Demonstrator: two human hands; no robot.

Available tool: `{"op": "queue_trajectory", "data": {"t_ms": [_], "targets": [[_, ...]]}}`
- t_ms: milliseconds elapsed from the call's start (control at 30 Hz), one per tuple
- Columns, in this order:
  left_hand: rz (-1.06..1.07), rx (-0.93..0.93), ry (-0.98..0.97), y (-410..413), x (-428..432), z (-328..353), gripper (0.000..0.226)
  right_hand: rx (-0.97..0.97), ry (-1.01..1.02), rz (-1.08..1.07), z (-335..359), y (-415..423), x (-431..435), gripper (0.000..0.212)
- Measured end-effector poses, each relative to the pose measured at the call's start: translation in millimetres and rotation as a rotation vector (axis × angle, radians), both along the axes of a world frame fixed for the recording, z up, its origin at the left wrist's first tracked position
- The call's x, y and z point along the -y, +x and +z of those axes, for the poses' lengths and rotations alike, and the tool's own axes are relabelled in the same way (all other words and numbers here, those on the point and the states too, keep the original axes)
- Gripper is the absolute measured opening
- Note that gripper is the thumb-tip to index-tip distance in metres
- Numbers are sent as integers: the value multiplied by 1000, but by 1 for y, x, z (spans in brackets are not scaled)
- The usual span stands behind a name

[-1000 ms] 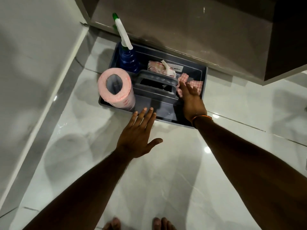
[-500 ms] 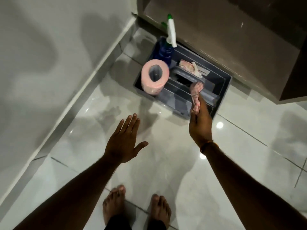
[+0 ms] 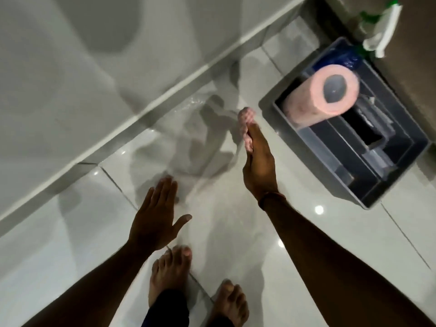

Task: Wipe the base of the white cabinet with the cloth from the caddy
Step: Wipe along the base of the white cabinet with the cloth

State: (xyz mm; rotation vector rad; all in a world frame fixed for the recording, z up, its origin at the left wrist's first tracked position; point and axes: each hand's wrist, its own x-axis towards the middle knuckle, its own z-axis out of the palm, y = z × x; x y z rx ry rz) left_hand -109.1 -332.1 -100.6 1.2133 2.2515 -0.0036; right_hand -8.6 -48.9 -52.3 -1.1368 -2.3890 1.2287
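My right hand grips a pink checked cloth, bunched and sticking out past my fingers, held above the floor to the left of the caddy. The grey caddy stands on the floor at the right, against a brown cabinet. The white cabinet fills the upper left, and its grey base strip runs diagonally along the floor. My left hand hovers flat over the tiles with fingers spread and nothing in it.
Inside the caddy stand a pink paper roll and a blue spray bottle with a white and green trigger. The brown cabinet is at the far right. My bare feet rest on glossy white tiles.
My right hand lifted the cloth out of the caddy and carried it left, away from it. The view swung left toward the white cabinet, and my left hand drew back.
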Motion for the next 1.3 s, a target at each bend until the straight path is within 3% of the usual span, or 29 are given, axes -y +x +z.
{"op": "queue_trajectory", "data": {"t_ms": [133,300,400,533,767,1000,1167,1300], "targets": [[147,-7,-1,-5,30,-21,104,139,94,85,-45,-66,-21,70],[128,-24,29,-4,41,-34,101,525,246,306,-91,-122,-12,69],[127,-50,46,-3,43,-39,100,525,380,509,-94,-126,13,89],[116,-70,70,-2,46,-45,98,439,505,823,-101,-103,-6,70],[77,-97,83,-5,52,-52,97,651,360,356,-103,-137,-116,67],[71,-116,107,-7,52,-53,97,700,205,30,-100,-177,-142,67],[78,-97,114,-10,54,-49,96,649,318,122,-101,-166,-122,69],[93,-88,119,-8,51,-43,97,595,401,307,-101,-155,-54,71]]}}
